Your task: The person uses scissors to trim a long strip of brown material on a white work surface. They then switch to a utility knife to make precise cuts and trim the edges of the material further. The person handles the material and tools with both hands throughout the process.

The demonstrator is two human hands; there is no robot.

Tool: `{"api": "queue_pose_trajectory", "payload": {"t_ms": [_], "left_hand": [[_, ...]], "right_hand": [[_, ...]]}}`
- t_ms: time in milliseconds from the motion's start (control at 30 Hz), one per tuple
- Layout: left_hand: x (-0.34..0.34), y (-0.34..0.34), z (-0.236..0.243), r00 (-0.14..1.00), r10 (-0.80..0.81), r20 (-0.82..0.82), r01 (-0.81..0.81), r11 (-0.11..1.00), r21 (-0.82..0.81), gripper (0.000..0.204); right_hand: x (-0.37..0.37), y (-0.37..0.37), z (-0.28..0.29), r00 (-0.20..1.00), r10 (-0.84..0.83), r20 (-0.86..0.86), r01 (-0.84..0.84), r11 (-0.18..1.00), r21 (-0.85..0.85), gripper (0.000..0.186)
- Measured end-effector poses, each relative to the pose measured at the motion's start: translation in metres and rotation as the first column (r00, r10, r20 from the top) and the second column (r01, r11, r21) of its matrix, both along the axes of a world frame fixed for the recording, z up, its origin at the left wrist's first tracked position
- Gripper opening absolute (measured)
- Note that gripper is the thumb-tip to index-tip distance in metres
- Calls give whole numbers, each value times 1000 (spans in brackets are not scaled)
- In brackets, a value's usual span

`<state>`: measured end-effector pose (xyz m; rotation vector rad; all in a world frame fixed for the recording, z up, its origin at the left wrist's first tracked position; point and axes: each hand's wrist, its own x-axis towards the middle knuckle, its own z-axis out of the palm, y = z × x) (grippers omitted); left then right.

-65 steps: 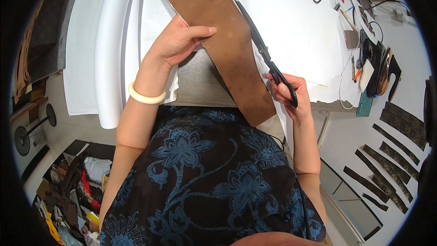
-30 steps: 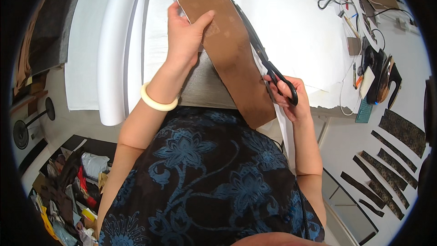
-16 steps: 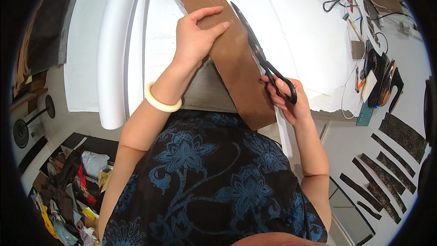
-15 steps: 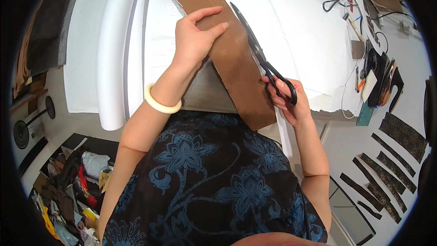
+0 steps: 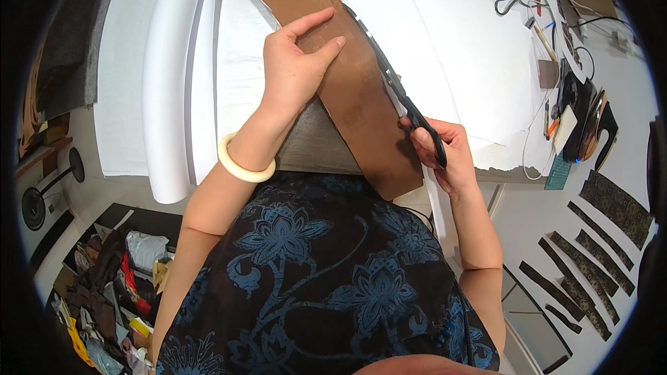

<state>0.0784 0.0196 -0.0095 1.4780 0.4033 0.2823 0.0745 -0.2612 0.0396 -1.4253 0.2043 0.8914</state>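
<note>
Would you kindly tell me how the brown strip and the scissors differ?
The strip is brown, the scissors black. The strip is broad, the scissors narrow. The left hand is partly over the strip; the right hand holds the scissors. Both slant up toward the left.

Scissors (image 5: 415, 112) are held in the right hand (image 5: 446, 149), their blades nearly closed along the right edge of a brown strip (image 5: 363, 111). The strip is touched from above by the left hand (image 5: 295, 66), thumb and forefinger spread, the other fingers hidden. A pale bangle (image 5: 245, 171) is worn on the left arm (image 5: 215, 201). The table (image 5: 316, 142) is largely covered by white paper (image 5: 455, 48); a white roll (image 5: 169, 83) is laid at the left.
</note>
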Motion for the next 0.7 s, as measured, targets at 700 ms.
{"api": "queue_pose_trajectory", "payload": {"t_ms": [700], "left_hand": [[-1,0,3,1000,12,-2,-12,999,-51,44]], "right_hand": [[-4,3,-1,997,39,65,-36,999,-38,38]]}}
